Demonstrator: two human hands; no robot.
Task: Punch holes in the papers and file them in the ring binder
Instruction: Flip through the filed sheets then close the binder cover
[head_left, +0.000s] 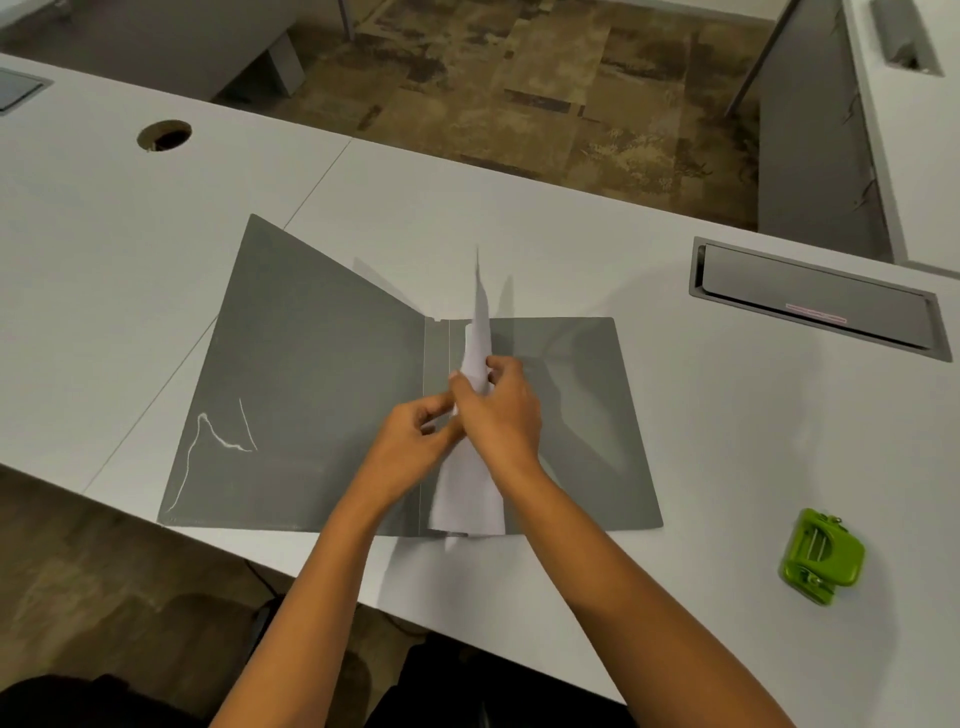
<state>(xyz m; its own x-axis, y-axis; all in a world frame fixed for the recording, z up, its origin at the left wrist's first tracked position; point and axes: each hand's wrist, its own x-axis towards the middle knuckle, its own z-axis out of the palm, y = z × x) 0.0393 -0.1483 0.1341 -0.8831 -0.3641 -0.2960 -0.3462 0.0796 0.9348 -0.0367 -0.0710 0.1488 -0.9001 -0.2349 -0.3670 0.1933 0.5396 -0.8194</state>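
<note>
**Both hands on the papers at the folder's spine**

From my remote seat, I see a grey folder (311, 395) lying open on the white counter (727, 441), its left cover tilted up slightly and its right cover flat. A thin stack of white papers (475, 499) stands on edge along the spine, the sheets rising toward the far end. My right hand (501, 410) has its grip closed around the papers from the right side, thumb and fingers pinching the sheets near their middle. My left hand (415, 441) sits just beside it, fingers curled at the base of the sheets; I cannot tell whether that grip holds the papers or only touches them. A green hole punch (821, 556) rests on the counter well to the right of the folder, near the front edge. A grey cable hatch (815, 301) is set into the counter beyond it.
</note>
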